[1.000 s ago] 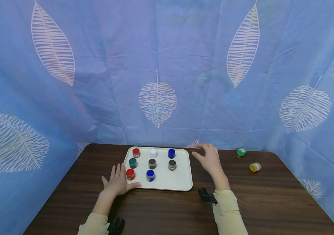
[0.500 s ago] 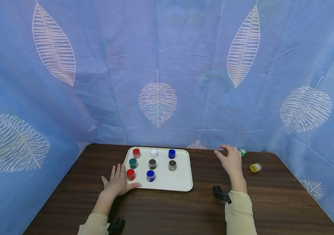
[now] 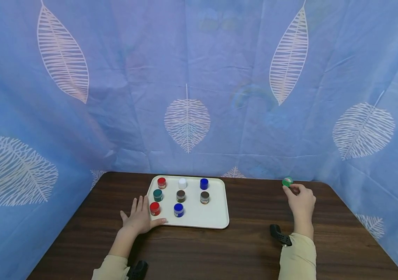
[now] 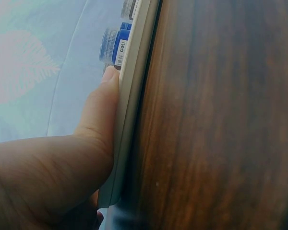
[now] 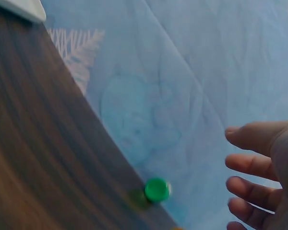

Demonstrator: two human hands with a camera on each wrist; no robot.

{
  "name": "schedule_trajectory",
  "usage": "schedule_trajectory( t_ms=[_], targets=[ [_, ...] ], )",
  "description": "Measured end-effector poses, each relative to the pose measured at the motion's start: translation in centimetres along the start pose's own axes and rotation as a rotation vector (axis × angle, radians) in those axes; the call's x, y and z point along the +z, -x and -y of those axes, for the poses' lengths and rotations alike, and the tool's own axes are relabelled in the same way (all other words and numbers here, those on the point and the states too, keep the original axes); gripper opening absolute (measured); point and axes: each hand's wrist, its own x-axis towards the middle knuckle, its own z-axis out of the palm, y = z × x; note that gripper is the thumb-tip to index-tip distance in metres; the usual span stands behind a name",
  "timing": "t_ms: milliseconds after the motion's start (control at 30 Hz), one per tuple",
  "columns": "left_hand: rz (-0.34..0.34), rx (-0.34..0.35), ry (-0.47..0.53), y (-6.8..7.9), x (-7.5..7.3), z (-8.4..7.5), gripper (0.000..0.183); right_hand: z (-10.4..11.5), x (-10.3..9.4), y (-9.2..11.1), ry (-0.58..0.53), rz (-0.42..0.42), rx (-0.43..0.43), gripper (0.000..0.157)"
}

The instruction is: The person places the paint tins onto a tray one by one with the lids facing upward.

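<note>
My left hand [image 3: 137,218] lies spread at the near left corner of a white tray [image 3: 213,216], thumb along the front rim, fingers by the left rim. In the left wrist view the thumb [image 4: 98,108] points toward a blue-lidded paint jar [image 4: 116,45]. On the tray stand several small paint jars with red, white, blue, dark green and dark brown lids. At the far right, my right hand [image 3: 301,202] has its thumb and index fingertips right at a green paint jar [image 3: 287,181]. In the right wrist view its fingers [image 5: 252,165] are spread, apart from the green jar.
The dark wooden table [image 3: 199,252] ends at the back against a blue leaf-print cloth [image 3: 241,128]. A sliver of yellow [image 5: 177,228] shows at the bottom edge of the right wrist view. The tray's front right part is bare.
My right hand has moved right, from beside the tray to the green jar. The yellow jar that lay on the right is now hidden behind it. The left hand keeps its place.
</note>
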Motion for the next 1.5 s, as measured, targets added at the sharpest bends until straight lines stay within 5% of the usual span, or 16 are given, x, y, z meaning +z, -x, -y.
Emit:
schedule_trajectory(
  t_ms=[200,500,967,1500],
  targets=[
    [-0.002,0.002,-0.004,0.0,-0.1,0.1,0.129,-2.3,-0.4,-0.2,-0.059,-0.125,0.111,0.051],
    [0.01,-0.006,0.009,0.0,-0.1,0.0,0.127,-5.2,0.0,-0.5,-0.077,-0.206,0.317,0.064],
    [-0.009,-0.008,-0.004,-0.2,0.2,0.1,0.127,-7.4,0.2,-1.9,-0.015,-0.162,0.336,0.065],
    [-0.008,-0.003,-0.016,0.1,-0.1,0.0,0.126,-7.5,-1.4,-4.9,0.191,0.206,0.376,0.109]
  ],
)
